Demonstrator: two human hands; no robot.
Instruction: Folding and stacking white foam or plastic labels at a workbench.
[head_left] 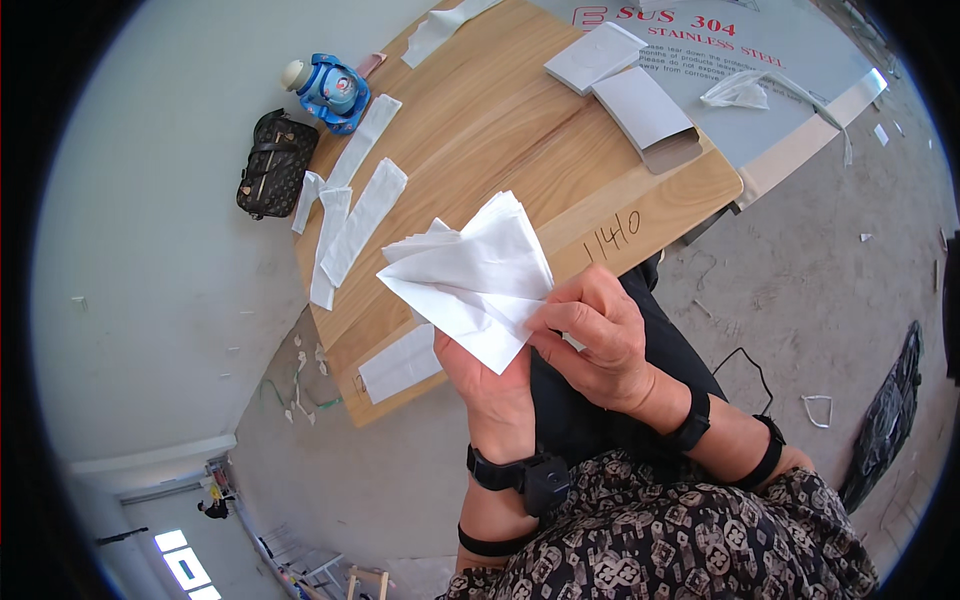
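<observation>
Both hands meet on the folded white paper tissue (470,275): left hand (490,375) clamped under its lower corner, right hand (595,340) pinching the edge beside it, above the wooden counter (500,130) just beyond.

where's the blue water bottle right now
In the head view the blue water bottle lies at the upper left, at the far-left edge of the wooden board, just above the dark patterned handbag and beside white paper strips.

My left hand (495,375) is raised with its palm turned toward me, fingers hidden — the wrist wears a black band. My right hand (600,340) curls beside it, fingers bent and pinching — both forearms come up from below, close together.
</observation>
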